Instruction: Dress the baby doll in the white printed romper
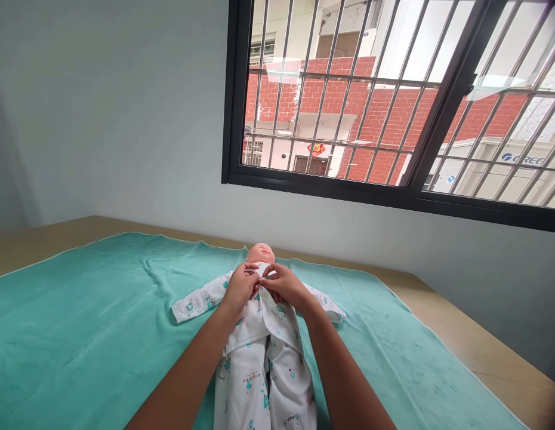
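Note:
A baby doll (261,253) lies on its back with its head at the far side. It wears a white baby jacket (250,325) with a small coloured print, its sleeves spread out to both sides. Patterned white trousers (241,382) cover the legs. At the chest, just below the neck, my left hand (242,288) pinches one front edge of the jacket. My right hand (284,285) meets it there, fingers closed on the other edge. The fingertips nearly touch, and whatever fastening lies between them is hidden.
Under the doll a green cloth (102,322) is spread over a wooden table (496,358), whose bare edge shows at the back and right. Behind stands a pale wall (125,119) with a dark-framed, barred window (324,179).

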Available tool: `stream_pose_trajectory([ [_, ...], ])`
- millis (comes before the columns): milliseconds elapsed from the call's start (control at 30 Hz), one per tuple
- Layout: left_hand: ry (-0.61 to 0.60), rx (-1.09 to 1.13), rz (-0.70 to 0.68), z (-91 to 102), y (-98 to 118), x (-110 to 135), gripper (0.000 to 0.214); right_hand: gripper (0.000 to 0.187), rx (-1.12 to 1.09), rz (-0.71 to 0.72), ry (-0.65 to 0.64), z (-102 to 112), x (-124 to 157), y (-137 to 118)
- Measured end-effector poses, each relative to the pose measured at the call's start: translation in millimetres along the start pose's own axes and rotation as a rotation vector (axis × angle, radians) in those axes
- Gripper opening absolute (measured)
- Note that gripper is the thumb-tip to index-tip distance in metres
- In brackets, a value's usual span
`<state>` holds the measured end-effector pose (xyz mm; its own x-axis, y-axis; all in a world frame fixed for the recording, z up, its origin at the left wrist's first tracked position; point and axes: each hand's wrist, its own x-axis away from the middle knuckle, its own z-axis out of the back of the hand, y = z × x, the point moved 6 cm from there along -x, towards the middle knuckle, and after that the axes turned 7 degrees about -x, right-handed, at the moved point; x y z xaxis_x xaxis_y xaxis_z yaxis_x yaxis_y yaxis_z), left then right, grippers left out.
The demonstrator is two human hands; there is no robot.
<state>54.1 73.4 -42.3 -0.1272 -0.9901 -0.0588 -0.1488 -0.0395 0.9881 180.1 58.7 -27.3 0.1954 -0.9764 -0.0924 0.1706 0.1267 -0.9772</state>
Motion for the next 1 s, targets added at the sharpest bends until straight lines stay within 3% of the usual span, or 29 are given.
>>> stream_pose_trajectory([
  [433,0.017,-0.142,-0.075,-0.1,-1,-4,0.03,0.022,-0.03,0.022,-0.027,-2,1,0],
  [600,-0.006,-0.106,-0.088,-0.6,-2,-4,0.022,0.022,-0.06,0.025,-0.013,-1,2,-1],
  [1000,-0.055,-0.048,-0.047,1.7,1,0,0.027,0.018,-0.117,-0.018,0.036,3,-3,9],
])
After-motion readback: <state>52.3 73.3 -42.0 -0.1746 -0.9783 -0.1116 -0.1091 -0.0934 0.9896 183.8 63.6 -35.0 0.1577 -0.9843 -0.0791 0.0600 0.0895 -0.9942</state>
